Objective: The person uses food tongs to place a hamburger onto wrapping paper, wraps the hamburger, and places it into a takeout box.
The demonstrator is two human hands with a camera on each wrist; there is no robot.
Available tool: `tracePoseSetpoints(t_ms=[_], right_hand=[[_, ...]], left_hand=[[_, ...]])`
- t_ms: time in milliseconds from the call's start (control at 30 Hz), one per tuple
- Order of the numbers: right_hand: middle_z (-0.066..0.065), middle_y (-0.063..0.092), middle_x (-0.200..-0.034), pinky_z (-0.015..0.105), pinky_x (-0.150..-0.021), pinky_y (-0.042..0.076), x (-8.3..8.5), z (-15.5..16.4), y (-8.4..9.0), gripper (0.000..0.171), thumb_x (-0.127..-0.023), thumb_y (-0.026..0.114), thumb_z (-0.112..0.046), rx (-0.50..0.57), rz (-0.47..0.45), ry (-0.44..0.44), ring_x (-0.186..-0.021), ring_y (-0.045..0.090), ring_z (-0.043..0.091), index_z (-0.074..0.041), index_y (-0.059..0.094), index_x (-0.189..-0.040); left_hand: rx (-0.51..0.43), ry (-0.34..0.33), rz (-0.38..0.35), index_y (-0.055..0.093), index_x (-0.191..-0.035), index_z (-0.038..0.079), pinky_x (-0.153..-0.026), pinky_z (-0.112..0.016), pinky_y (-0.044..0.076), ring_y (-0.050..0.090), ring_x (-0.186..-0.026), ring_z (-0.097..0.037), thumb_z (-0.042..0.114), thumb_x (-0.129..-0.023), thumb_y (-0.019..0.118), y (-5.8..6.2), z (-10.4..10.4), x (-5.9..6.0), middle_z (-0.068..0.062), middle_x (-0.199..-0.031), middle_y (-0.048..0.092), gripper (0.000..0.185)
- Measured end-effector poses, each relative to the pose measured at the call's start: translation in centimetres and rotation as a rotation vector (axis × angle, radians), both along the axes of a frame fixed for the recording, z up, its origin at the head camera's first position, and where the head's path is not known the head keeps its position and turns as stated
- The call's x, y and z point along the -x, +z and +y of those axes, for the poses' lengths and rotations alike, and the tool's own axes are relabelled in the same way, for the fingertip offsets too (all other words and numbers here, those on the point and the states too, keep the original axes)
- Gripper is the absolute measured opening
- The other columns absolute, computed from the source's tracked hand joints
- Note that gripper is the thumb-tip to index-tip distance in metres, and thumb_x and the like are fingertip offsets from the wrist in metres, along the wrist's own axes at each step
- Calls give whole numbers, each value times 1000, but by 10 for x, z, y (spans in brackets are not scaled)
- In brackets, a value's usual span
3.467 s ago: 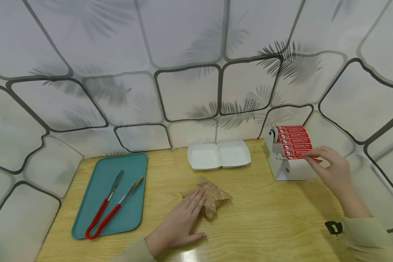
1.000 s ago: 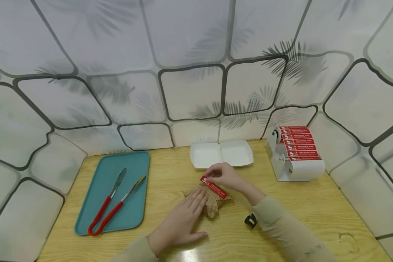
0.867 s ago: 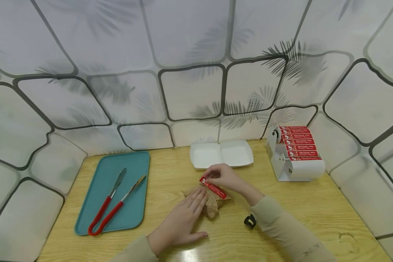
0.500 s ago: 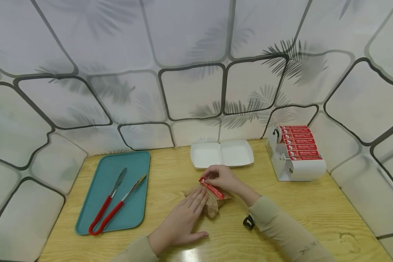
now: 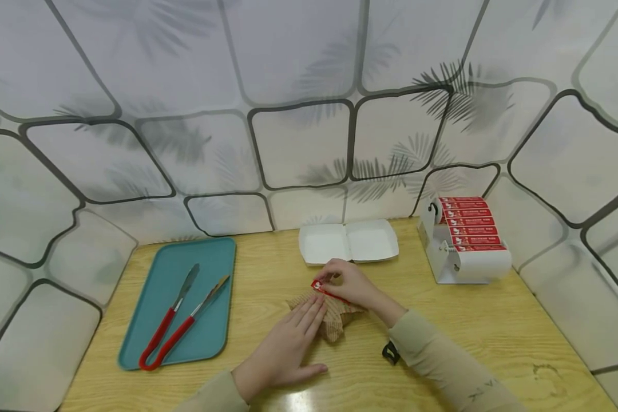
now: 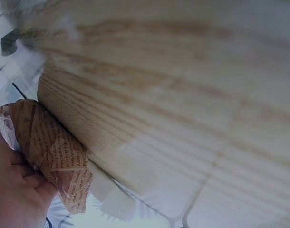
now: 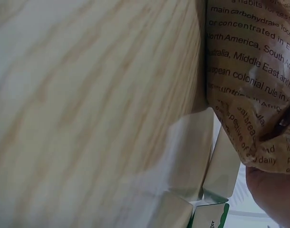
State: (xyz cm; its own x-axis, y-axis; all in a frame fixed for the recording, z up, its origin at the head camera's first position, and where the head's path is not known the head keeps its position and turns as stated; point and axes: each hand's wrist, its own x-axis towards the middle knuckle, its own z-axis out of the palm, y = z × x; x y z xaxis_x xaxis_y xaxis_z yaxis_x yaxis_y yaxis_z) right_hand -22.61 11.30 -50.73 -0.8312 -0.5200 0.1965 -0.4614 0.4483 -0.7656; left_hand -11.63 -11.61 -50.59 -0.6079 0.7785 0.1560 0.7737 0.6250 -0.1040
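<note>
Just two hands (left (image 5: 283,349), right (image 5: 351,283)), one wrapped parcel (image 5: 335,317).

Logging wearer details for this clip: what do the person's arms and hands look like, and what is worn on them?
Both hands are bare, with no gloves or rings to be seen. The left hand and the right hand come out of long, loose sleeves in a pale beige fabric, which reach to the wrists. A small black device sits under the right wrist. The sleeves show no markings.
</note>
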Motion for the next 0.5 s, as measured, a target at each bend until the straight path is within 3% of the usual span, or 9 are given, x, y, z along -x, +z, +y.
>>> tracePoseSetpoints(t_ms=[233, 400, 500], right_hand=[[3, 74, -108, 35, -91, 59, -7, -1, 4, 18, -94, 79, -10, -121, 124, -36, -100, 69, 19, -11, 82, -112], [4, 73, -110, 38, -91, 60, -10, -2, 5, 31, -96, 78, -15, -216, 206, -62, -101, 68, 20, -8, 77, -126], [5, 74, -111, 40, -93, 61, -13, -2, 7, 35, -97, 78, -16, -213, 227, -83, -103, 70, 22, -6, 74, -130]], left_hand=[[-4, -6, 2, 31, -164, -4, -131, -40, 34, 31, -162, -34, 77, -97, 53, 0, 0, 1, -21, -174, 29, 108], [2, -4, -5, 32, -164, -4, -131, -40, 35, 32, -161, -34, 77, -97, 53, 2, 0, 0, -21, -173, 30, 107], [10, 1, -15, 31, -164, -4, -131, -39, 34, 31, -162, -34, 76, -97, 52, 4, 0, 0, -21, -174, 29, 107]])
